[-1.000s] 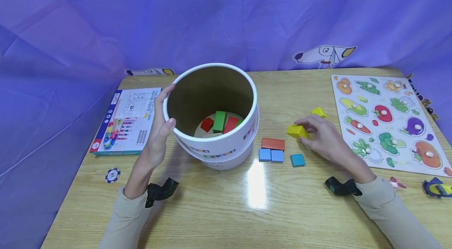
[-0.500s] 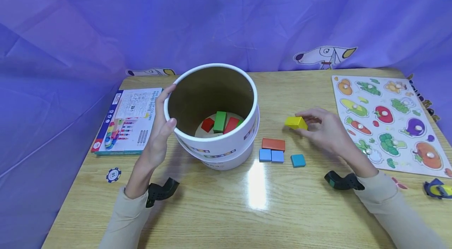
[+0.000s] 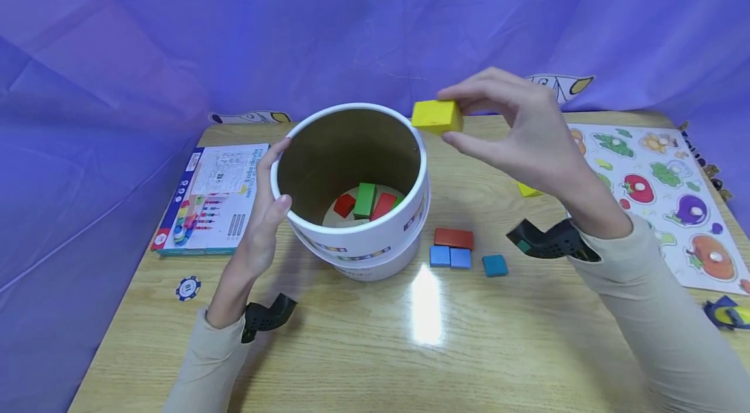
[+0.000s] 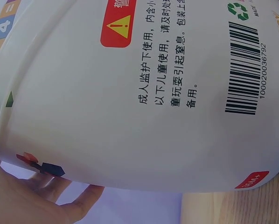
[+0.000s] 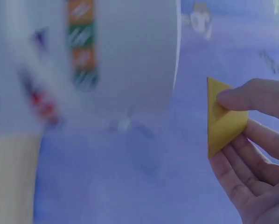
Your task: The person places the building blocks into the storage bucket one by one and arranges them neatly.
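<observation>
In the head view my right hand point(image 3: 521, 126) pinches a yellow toy block point(image 3: 436, 116) between thumb and fingers, raised at the back right rim of a white bucket point(image 3: 357, 243). The right wrist view shows the thumb on one face of this yellow block point(image 5: 223, 126), which has slanted sides, and the fingers behind it. My left hand point(image 3: 262, 230) holds the bucket's left side, thumb and fingertips at the rim. From the left wrist, the fingers point(image 4: 83, 200) curve against the printed bucket wall point(image 4: 107, 116). Red blocks point(image 3: 344, 205) and a green block point(image 3: 365, 200) lie inside the bucket.
Right of the bucket lie a red block point(image 3: 453, 238), two blue blocks point(image 3: 449, 257), a teal block point(image 3: 495, 266) and a yellow block point(image 3: 529, 190). A vegetable puzzle board point(image 3: 674, 204) lies at the right, a toy box point(image 3: 213, 198) and a chip point(image 3: 188, 288) at the left.
My right hand has lifted the yellow block off the table, up and leftward to the bucket's rim. My left hand has stayed on the bucket.
</observation>
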A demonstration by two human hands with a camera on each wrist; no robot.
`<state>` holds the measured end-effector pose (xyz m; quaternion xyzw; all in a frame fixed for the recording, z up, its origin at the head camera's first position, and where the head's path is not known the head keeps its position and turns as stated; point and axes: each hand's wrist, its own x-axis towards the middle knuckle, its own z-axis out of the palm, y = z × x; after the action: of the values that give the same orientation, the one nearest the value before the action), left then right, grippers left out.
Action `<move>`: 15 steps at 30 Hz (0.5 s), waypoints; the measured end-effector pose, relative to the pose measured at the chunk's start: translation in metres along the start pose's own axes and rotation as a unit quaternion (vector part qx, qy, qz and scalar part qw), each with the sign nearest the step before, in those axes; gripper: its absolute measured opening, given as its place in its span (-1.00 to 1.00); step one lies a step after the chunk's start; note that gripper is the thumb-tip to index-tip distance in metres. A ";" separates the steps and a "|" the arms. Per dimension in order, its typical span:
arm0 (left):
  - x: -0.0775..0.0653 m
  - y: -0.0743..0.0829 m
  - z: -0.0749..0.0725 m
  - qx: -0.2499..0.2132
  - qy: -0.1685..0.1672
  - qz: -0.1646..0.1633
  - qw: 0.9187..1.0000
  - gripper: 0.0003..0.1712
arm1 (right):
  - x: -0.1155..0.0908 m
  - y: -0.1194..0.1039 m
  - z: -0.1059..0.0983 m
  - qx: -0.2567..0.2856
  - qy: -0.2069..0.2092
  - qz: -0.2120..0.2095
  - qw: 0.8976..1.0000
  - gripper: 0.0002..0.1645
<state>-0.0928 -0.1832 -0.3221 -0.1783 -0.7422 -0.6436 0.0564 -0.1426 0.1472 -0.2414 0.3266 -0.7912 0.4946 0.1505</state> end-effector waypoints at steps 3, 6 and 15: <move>0.000 0.000 0.000 -0.004 0.002 0.002 1.000 -0.11 | 0.017 -0.014 0.015 0.004 -0.039 -0.026 0.999 -0.51; 0.001 0.001 0.000 -0.004 -0.002 0.002 1.000 -0.12 | 0.027 -0.022 0.031 0.015 -0.072 -0.043 0.996 -0.52; 0.000 0.001 -0.002 0.000 -0.010 -0.001 1.000 -0.20 | 0.038 -0.030 0.061 0.015 -0.140 -0.064 0.988 -0.54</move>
<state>-0.0927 -0.1853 -0.3211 -0.1841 -0.7429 -0.6417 0.0488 -0.1460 0.0702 -0.2281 0.4449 -0.7741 0.4457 0.0649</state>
